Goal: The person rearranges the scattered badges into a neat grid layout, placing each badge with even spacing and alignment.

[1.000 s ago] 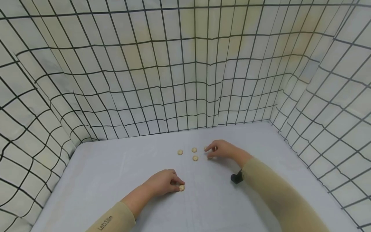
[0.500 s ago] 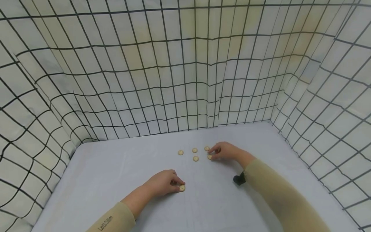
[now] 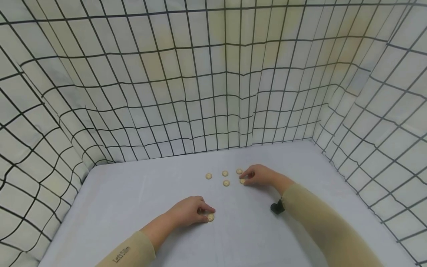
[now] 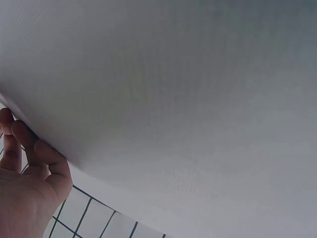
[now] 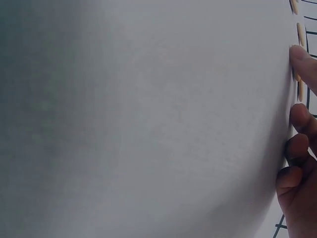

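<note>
In the head view my left hand (image 3: 190, 211) pinches a pale wooden button (image 3: 211, 217) at its edge between thumb and index finger, low over the white tabletop. The left wrist view shows this hand's curled fingers (image 4: 47, 153) at the table surface, with the button hidden. Farther back, my right hand (image 3: 260, 175) has thumb and index finger around another wooden button (image 3: 242, 181), which is partly covered. Just beyond the index fingertip lies a button (image 3: 239, 171). In the right wrist view the right thumb (image 5: 303, 62) rests by the button edges.
More matching buttons lie left of the right hand: one at the left (image 3: 208, 176), one in the back row (image 3: 225, 173) and one nearer (image 3: 226, 183). A white cloth covers the table (image 3: 133, 193). White walls with a black grid (image 3: 207, 85) enclose its back and sides.
The right index finger has drawn back from the far right button, uncovering it, and now sits beside the nearer one. The left hand has stayed nearly still with its button.
</note>
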Demonstrator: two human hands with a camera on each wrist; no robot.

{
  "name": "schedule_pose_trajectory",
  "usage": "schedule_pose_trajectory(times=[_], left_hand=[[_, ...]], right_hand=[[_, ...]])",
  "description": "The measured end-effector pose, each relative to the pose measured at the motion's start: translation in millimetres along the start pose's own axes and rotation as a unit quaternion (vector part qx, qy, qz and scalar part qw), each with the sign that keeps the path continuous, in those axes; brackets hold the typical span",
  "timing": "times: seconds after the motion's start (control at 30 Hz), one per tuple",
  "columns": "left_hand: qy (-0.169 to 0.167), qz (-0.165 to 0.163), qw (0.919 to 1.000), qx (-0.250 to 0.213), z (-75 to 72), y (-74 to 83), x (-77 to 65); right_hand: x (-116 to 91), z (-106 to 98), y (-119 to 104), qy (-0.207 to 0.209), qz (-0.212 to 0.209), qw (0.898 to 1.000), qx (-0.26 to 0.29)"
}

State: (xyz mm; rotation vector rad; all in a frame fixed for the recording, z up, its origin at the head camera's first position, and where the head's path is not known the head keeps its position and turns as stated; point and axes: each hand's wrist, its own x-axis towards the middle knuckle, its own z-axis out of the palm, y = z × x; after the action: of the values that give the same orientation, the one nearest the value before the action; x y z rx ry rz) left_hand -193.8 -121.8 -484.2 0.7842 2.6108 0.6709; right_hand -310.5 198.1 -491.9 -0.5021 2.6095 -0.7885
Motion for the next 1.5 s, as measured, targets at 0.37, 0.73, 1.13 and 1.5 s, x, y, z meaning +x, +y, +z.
schedule_pose_trajectory(times=[0.37, 0.73, 1.13, 1.5], left_hand=[[-0.002, 0.007, 0.9995, 0.031, 1.8, -3.3, 1.0], [-0.018, 0.029, 0.9972, 0.066, -1.9, -1.6, -0.2], [-0.005, 0.071, 0.9939, 0.084, -2.9, -1.5, -0.6], [0.008, 0.097, 0.9905, 0.097, -0.4, -3.8, 2.5]], right_hand=[[3.2, 3.7, 5.7, 0.001, 0.003, 1.0, 0.001], [4.6, 3.3, 3.9, -0.004, 0.006, 1.0, 0.006], [2.4, 2.1, 2.3, -0.002, -0.001, 1.0, 0.0], [0.2, 0.5, 0.6, -0.003, -0.005, 1.0, 0.002]])
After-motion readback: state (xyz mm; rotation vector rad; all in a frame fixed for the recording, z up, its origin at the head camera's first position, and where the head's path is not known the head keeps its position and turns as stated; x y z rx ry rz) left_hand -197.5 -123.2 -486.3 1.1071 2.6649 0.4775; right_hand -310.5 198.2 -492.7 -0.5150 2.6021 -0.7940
